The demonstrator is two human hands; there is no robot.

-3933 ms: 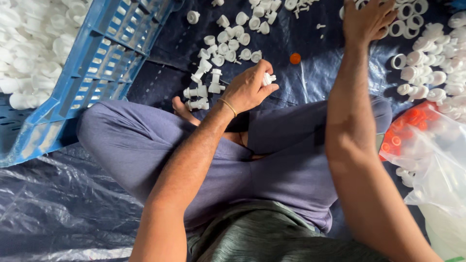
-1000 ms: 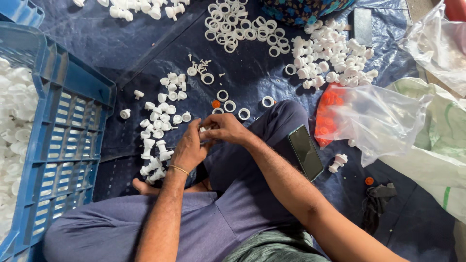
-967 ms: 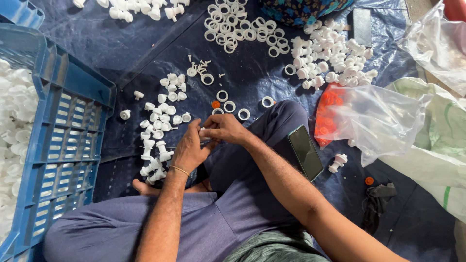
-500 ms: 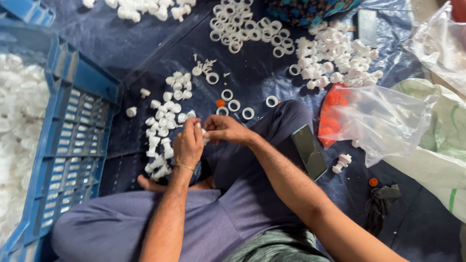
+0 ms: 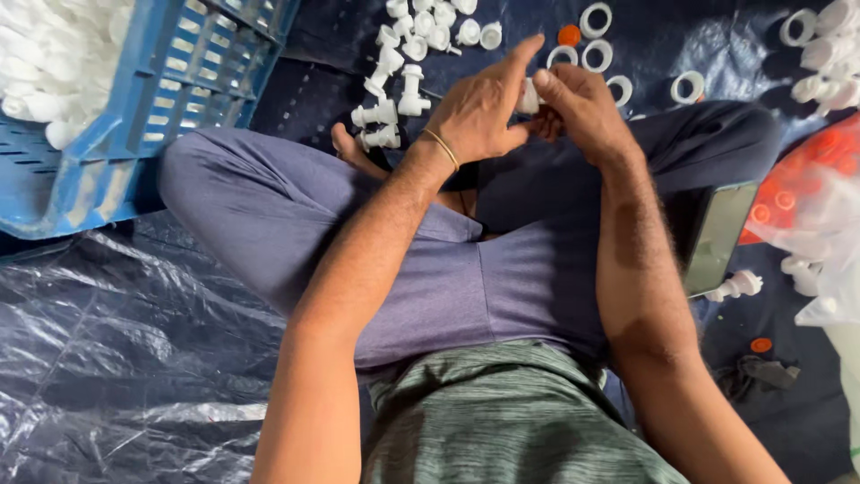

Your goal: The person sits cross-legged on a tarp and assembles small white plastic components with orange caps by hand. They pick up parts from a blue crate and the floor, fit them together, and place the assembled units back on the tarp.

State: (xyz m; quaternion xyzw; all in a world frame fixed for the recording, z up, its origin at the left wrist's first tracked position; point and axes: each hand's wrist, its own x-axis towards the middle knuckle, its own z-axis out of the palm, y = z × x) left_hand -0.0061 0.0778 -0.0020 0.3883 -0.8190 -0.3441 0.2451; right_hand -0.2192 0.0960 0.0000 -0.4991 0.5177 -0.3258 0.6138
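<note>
Seated cross-legged, both forearms reaching forward over the lap. Left hand [image 5: 479,112] raised with index finger extended, thumb and other fingers curled inward. Right hand [image 5: 582,108] meeting it fingertip to fingertip, fingers bent and pinching. Thin band circling the left wrist.

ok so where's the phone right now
In the head view the phone lies on the person's right thigh, at the right of the picture, just outside the right forearm and beside the clear bag of orange caps.
</note>
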